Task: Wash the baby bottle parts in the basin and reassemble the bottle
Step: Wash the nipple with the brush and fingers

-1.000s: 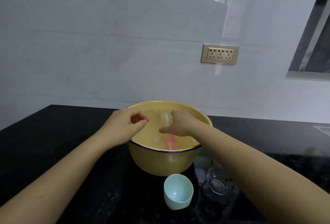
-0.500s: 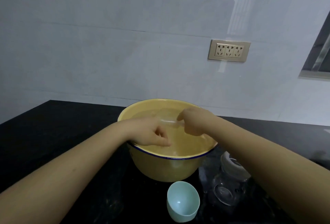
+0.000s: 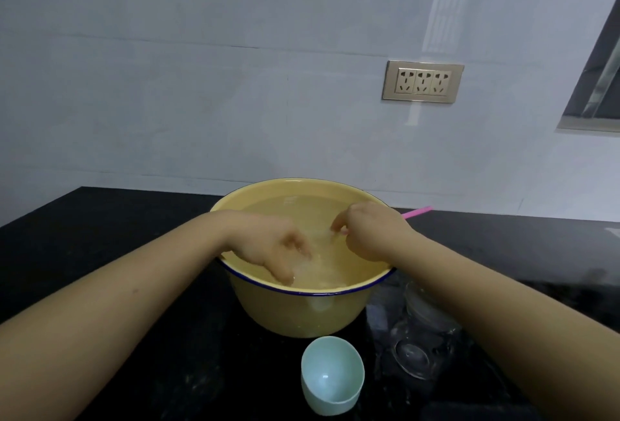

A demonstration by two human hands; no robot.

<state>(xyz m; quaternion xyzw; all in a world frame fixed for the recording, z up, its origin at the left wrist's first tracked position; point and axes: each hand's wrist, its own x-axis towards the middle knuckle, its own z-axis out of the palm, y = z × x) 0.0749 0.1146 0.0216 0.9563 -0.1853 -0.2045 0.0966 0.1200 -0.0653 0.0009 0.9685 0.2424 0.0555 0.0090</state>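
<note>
Left hand [image 3: 278,248] dipped into the water of the yellow basin [image 3: 302,313], fingers bent down, grip impossible to tell, right hand [image 3: 369,234] beside it, grip closed round a pink stick [image 3: 417,212], clear bottle [image 3: 414,352] and green cap [image 3: 332,375] on the black table [image 3: 100,236], socket [image 3: 422,81] on grey wall [image 3: 201,102]

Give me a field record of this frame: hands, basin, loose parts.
basin: yellow basin, blue rim, water inside, on black counter
left: left hand at the near rim, fingertips in the water; cannot tell if it holds anything
right: right hand curled over the water; pink stick juts out behind it, apparently gripped
cap: pale green cap on the counter before the basin
bottle: clear bottle right of the basin, partly behind the right forearm
wall: socket plate
</note>
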